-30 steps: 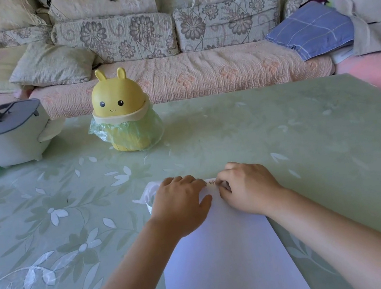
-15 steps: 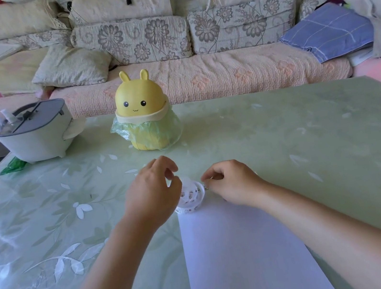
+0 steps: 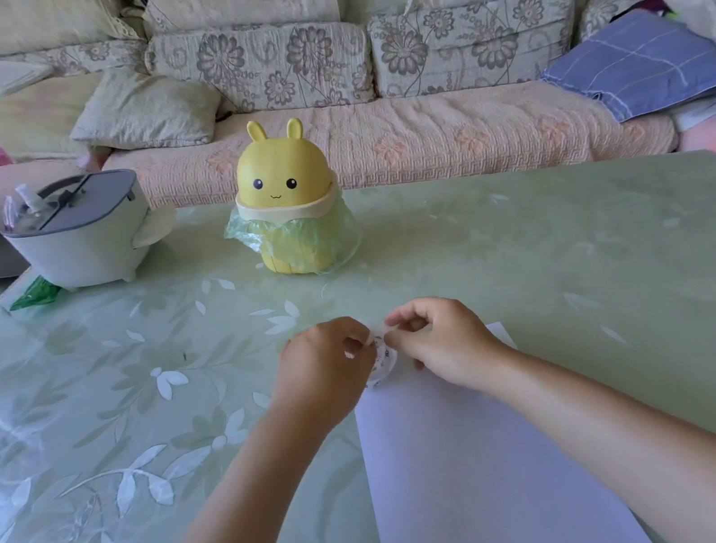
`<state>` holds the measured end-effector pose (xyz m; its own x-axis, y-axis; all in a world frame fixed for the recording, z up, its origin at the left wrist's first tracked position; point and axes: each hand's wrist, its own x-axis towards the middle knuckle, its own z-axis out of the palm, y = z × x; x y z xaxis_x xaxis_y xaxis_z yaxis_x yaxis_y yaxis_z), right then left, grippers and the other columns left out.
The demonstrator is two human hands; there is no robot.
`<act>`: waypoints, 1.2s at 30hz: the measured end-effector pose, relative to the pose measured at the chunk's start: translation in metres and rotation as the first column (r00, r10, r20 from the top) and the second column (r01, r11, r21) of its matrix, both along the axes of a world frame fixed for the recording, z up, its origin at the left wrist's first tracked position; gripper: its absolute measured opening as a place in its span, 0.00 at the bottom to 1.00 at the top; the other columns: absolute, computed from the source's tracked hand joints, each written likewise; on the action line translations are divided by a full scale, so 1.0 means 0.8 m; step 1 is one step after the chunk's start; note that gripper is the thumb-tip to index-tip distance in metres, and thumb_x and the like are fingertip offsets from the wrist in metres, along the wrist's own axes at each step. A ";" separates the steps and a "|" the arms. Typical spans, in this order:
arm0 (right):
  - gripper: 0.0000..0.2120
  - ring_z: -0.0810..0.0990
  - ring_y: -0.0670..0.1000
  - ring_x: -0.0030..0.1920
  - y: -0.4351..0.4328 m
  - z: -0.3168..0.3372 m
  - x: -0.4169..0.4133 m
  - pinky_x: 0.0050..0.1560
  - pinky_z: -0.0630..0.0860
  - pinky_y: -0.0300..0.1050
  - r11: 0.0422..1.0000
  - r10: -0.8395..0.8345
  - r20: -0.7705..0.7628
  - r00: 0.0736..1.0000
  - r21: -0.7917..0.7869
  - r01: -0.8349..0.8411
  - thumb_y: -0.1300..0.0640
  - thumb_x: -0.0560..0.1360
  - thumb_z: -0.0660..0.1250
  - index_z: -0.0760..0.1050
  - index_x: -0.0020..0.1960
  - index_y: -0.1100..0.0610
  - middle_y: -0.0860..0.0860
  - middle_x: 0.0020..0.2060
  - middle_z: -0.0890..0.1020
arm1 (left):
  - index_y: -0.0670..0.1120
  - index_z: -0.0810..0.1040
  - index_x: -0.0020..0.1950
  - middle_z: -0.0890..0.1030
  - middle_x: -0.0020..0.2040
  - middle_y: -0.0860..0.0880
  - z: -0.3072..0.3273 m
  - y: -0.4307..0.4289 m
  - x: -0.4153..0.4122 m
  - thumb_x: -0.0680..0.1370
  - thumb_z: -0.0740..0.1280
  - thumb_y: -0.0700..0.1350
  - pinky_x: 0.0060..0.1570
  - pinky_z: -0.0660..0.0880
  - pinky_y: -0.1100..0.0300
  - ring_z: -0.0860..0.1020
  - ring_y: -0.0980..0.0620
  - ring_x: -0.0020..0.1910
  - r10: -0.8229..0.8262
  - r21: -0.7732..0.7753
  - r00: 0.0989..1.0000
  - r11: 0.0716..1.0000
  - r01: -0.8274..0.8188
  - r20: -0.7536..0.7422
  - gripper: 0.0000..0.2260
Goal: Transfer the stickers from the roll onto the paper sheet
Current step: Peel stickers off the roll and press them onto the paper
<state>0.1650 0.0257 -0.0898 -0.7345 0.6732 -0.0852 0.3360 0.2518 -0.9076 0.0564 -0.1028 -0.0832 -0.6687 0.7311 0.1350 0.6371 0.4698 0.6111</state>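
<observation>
At a green floral surface (image 3: 128,381), we see the left grip (image 3: 325,371) curled round a small white sticker roll (image 3: 381,364) while the right grip (image 3: 444,342) pinches the roll's top edge between thumb and forefinger. The roll is at the far left corner of the white paper sheet (image 3: 474,465).

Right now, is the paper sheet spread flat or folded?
Spread flat: the paper sheet lies on the table with no crease or raised edge showing.

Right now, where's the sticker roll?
Head view, centre: the sticker roll is held between the left hand and right hand, at the far left corner of the paper sheet.
</observation>
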 end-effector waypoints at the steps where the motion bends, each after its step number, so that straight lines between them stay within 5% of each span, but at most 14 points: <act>1: 0.07 0.77 0.45 0.30 -0.001 0.003 0.000 0.31 0.70 0.34 1.000 -0.007 -0.035 0.999 -0.025 0.007 0.55 0.75 0.71 0.80 0.53 0.50 0.45 0.40 0.81 | 0.55 0.79 0.45 0.81 0.39 0.59 0.003 0.001 0.000 0.75 0.70 0.49 0.39 0.69 0.69 0.76 0.62 0.39 -0.003 0.027 0.996 1.000 0.001 0.094 0.01; 8: 0.10 0.81 0.50 0.31 -0.001 0.015 0.002 0.30 0.72 0.45 0.996 0.040 -0.140 0.989 -0.079 -0.051 0.60 0.77 0.70 0.72 0.55 0.51 0.50 0.41 0.85 | 0.44 0.78 0.40 0.73 0.33 0.52 0.011 0.002 0.003 0.73 0.72 0.47 0.35 0.66 0.61 0.69 0.55 0.32 -0.030 0.144 0.901 0.989 -0.037 0.433 0.08; 15: 0.06 0.78 0.50 0.29 0.002 0.017 0.005 0.29 0.71 0.35 0.995 0.075 -0.163 0.984 0.070 -0.065 0.62 0.75 0.73 0.79 0.48 0.52 0.51 0.37 0.83 | 0.44 0.84 0.42 0.84 0.38 0.48 0.029 0.002 0.011 0.78 0.63 0.49 0.39 0.72 0.63 0.75 0.54 0.33 0.001 0.178 0.754 0.972 -0.156 0.656 0.13; 21: 0.07 0.76 0.42 0.28 -0.007 0.020 0.006 0.32 0.72 0.33 0.995 0.090 -0.185 0.979 0.063 -0.079 0.58 0.73 0.77 0.85 0.50 0.53 0.46 0.34 0.84 | 0.41 0.84 0.41 0.82 0.38 0.43 0.029 0.005 0.011 0.74 0.65 0.47 0.38 0.71 0.60 0.74 0.51 0.33 0.110 0.141 0.760 0.956 -0.257 0.641 0.12; 27: 0.07 0.71 0.42 0.28 -0.006 0.020 0.012 0.34 0.66 0.31 0.923 0.097 -0.092 0.991 0.380 -0.055 0.55 0.73 0.76 0.86 0.50 0.48 0.29 0.27 0.76 | 0.42 0.84 0.45 0.83 0.36 0.49 0.036 0.005 0.013 0.76 0.66 0.47 0.30 0.69 0.65 0.76 0.53 0.29 0.088 0.114 0.676 0.962 -0.249 0.731 0.11; 31: 0.08 0.74 0.39 0.33 -0.010 0.015 0.011 0.36 0.65 0.30 0.783 0.133 -0.122 0.984 0.622 -0.028 0.57 0.72 0.76 0.86 0.49 0.48 0.32 0.32 0.76 | 0.40 0.84 0.45 0.83 0.38 0.48 0.037 0.005 0.011 0.76 0.66 0.44 0.23 0.67 0.70 0.75 0.52 0.31 0.101 0.100 0.624 0.955 -0.279 0.774 0.09; 36: 0.08 0.72 0.30 0.34 -0.013 0.014 0.010 0.34 0.60 0.25 0.658 0.185 -0.095 0.978 0.751 -0.052 0.59 0.71 0.76 0.86 0.47 0.47 0.39 0.38 0.80 | 0.43 0.83 0.41 0.83 0.36 0.50 0.037 0.006 0.014 0.74 0.66 0.45 0.34 0.70 0.62 0.75 0.50 0.34 0.151 0.077 0.622 0.943 -0.323 0.768 0.08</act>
<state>0.1729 0.0156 -0.0789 -0.7703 0.3691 0.5201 0.1322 0.8902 -0.4359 0.0674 -0.0983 -0.0540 -0.7484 0.5490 -0.3721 -0.1914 0.3584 0.9137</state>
